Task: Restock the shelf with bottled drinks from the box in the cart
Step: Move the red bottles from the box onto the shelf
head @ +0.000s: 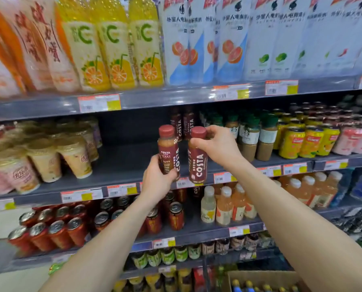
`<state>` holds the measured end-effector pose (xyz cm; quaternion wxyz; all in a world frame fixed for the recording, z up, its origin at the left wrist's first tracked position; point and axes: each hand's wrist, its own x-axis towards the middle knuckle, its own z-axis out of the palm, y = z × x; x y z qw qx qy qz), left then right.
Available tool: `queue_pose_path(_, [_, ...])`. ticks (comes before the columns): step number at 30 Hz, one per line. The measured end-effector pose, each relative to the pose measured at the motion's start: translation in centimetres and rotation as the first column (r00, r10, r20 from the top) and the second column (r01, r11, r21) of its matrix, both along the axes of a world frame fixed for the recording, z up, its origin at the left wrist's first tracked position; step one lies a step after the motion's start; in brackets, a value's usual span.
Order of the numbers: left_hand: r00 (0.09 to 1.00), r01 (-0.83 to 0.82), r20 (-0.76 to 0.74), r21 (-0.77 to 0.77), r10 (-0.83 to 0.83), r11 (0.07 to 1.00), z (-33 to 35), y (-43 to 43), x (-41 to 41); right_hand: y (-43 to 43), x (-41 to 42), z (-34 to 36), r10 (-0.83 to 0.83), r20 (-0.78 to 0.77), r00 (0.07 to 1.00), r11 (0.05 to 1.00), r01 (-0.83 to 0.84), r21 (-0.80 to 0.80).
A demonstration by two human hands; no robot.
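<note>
Two bare arms reach up from the bottom of the view, and the cardboard box [266, 280] with bottle caps peeking out sits low at the bottom right. The left hand [158, 180] has its fingers wrapped tight around the bottom of one brown Costa bottle [168, 150]. The right hand [218, 144] pinches the red cap of a second Costa bottle [198, 157] with its fingers. Both bottles hang just at the front edge of the middle shelf [121, 165]. Behind them the shelf is bare and dark, with two more Costa bottles [183, 123] at the back. Cups [74, 157] stand at the left and green-capped bottles [258, 135] at the right.
</note>
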<state>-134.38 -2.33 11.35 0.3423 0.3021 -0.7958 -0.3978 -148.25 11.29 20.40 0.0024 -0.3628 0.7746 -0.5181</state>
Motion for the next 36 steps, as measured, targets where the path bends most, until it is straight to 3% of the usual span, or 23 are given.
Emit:
queue_pose_path(12, [0.996, -0.021, 0.083, 0.024, 0.019, 1.000, -1.7, -4.6, -5.8, -7.7, -5.4, -2.5, -0.070, 0.031, 0.997, 0.997, 0.069, 0.034])
queue_pose_path(19, [0.998, -0.037, 0.043, -0.004, 0.037, 0.999, -2.8, -5.2, -7.0, -8.0, -5.4, -5.2, -0.060, 0.079, 0.995, 0.993, 0.067, -0.094])
queue_pose_path(25, [0.997, -0.037, 0.068, -0.011, 0.038, 0.999, -3.4, -6.2, -7.6, -7.9, -5.1, -10.6, -0.104, 0.025, 0.994, 0.959, 0.093, 0.267])
queue_pose_path(36, [0.993, -0.069, 0.093, -0.039, 0.072, 0.997, -3.3, -10.0, -14.2, -12.8, -9.4, -11.3, -0.198, 0.076, 0.977, 0.950, 0.172, 0.263])
